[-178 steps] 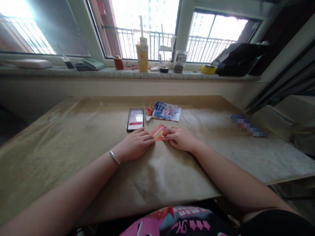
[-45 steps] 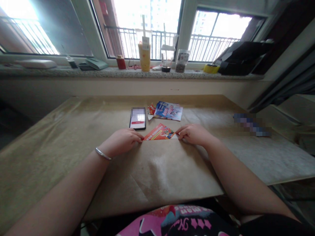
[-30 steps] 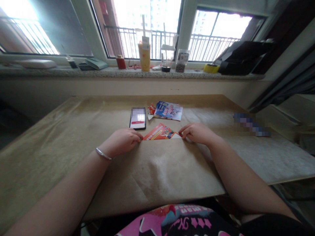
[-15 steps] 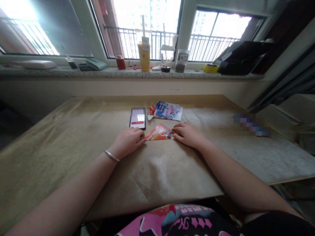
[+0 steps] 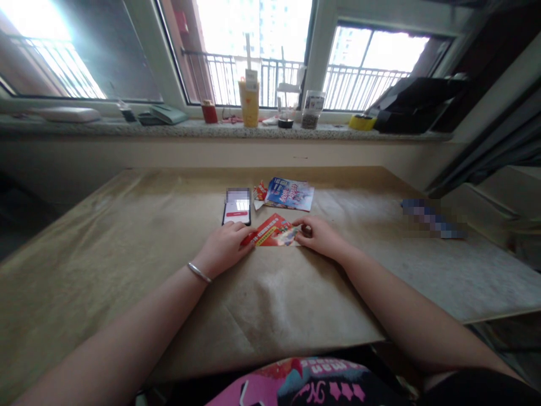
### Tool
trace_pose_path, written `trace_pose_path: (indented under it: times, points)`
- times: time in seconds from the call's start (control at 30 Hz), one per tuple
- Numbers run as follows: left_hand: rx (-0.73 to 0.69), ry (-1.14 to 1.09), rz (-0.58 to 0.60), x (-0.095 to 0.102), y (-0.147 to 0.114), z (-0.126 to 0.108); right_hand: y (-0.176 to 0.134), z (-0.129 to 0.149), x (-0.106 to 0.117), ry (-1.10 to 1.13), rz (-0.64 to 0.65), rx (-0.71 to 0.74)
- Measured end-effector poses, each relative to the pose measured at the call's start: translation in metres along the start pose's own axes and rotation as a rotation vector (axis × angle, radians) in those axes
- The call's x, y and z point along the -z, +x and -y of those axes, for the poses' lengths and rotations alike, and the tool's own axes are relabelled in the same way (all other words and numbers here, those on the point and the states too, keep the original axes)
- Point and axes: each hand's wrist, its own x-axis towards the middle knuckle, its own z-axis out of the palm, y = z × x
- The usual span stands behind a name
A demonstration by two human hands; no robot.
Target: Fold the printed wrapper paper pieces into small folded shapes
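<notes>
"Midway between the tabletop's (image 5: pixel 270 316) left and right edges, what's noted?"

"One folded red paper (image 5: pixel 274 232), printed, roughly triangular. Peak toward the far edge, long straight side parallel to the near edge. Location: between the two hands."

"State of the left hand (image 5: pixel 228 246)?"

"Fingers fairly straight, drawn together; thumb and fingertips closed on the paper's left corner. Silver bracelet (image 5: pixel 199 273) on that wrist."

"Right hand (image 5: pixel 320 237)?"

"More curled. Thumb and forefinger bent into a small loop, tips meeting at the right corner. Pressure: cannot tell."

"Why one corner each?"

"My reading: opposite holds keep the long side straight and stop the sheet skating on that smooth cover. Forearms come in over the near edge, which probably steadies both wrists."

"Phone (image 5: pixel 237 213)?"

"Just beyond the left hand, toward the far edge, screen up and lit. Presumably set there to be glanced at. Screen partly blurred; content not legible."

"Right of it?"

"A small crumpled-looking red-and-white paper piece (image 5: pixel 260 193), touching or nearly touching a stack of blue printed sheets (image 5: pixel 290 193). Both lie nearer the far edge, likely to leave the near half free for the forearms."
</notes>
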Motion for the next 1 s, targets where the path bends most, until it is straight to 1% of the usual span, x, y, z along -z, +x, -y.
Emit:
trace_pose_path:
  times: [0.13, 0.2, 0.3, 0.4, 0.47, 0.53, 0.67, 0.73, 0.83, 1.0]
  points:
    - [0.008, -0.042, -0.018, 0.000, 0.001, -0.001, 0.001, 0.002, -0.003, 0.271, 0.009, -0.139]
    - [0.008, -0.050, -0.028, 0.001, 0.002, -0.003, 0.002, 0.003, -0.003, 0.346, 0.010, -0.176]
    - [0.015, -0.052, -0.096, 0.002, 0.004, -0.004, 0.003, 0.005, -0.002, 0.374, -0.010, -0.181]
    - [0.036, -0.089, -0.175, 0.001, 0.004, -0.003, 0.002, 0.008, 0.000, 0.304, -0.079, -0.175]
    - [0.036, -0.133, -0.198, -0.001, 0.004, -0.002, 0.001, 0.011, 0.002, 0.220, -0.132, -0.147]
    - [0.031, -0.181, -0.201, -0.003, 0.003, 0.000, -0.002, 0.015, 0.004, 0.131, -0.156, -0.082]
    - [0.030, -0.238, -0.185, -0.005, 0.002, -0.001, -0.006, 0.023, 0.008, -0.071, -0.122, 0.086]
    - [0.030, -0.248, -0.186, -0.005, 0.002, -0.002, -0.008, 0.026, 0.008, -0.137, -0.098, 0.169]
    - [0.008, -0.258, -0.190, -0.003, 0.003, -0.004, -0.008, 0.028, 0.009, -0.167, -0.082, 0.232]
    - [-0.045, -0.261, -0.171, 0.001, 0.003, -0.006, -0.009, 0.024, 0.010, -0.141, -0.039, 0.263]
